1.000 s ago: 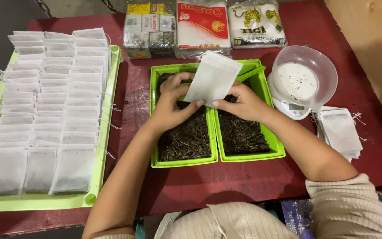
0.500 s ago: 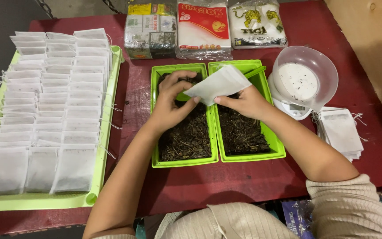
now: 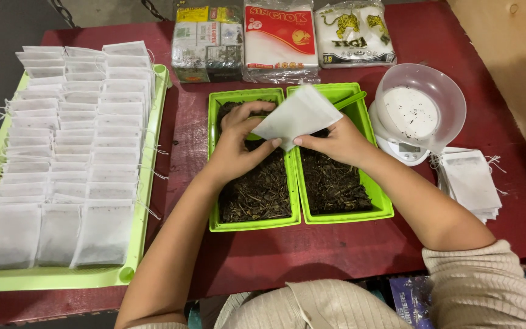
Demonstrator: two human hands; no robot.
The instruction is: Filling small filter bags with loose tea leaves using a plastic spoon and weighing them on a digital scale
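**Paper sachet pinched between both hands above twin leaf trays**

Since half a second ago the white sachet point(image 3: 298, 117) has tipped a little more upright; both hands remain where they were.

1. Large lime tray point(image 3: 147, 201), at 9 o'clock from the hands: rows of filled white sachets point(image 3: 74, 128) with strings, overlapping, three larger ones at its near end.
2. Left hand point(image 3: 238, 143): forearm rising from 7 o'clock, wrist bent, fingers curled over the left green tray point(image 3: 212, 183), thumb tip pinching the sachet's lower edge.
3. White sachet: held in the air over the seam between the two trays, tilted, one corner pointing to 1 o'clock. It hides part of the green scoop point(image 3: 351, 99) behind it.
4. Right hand point(image 3: 335, 141): forearm entering from 5 o'clock in a cream ribbed sleeve point(image 3: 482, 286), thumb and fingers pinching the sachet's lower right edge, hand above the right green tray point(image 3: 382, 201).
5. Both green trays: loose dark dried leaves, side by side, touching.
6. Three wrapped packets point(image 3: 278, 39), at 12 o'clock, along the far edge of the red table point(image 3: 336, 250).
7. Kitchen scale with clear bowl point(image 3: 418, 113), at 3 o'clock, just beside the right tray.
8. Stack of empty sachets point(image 3: 470, 183), at 4 o'clock, near the scale.
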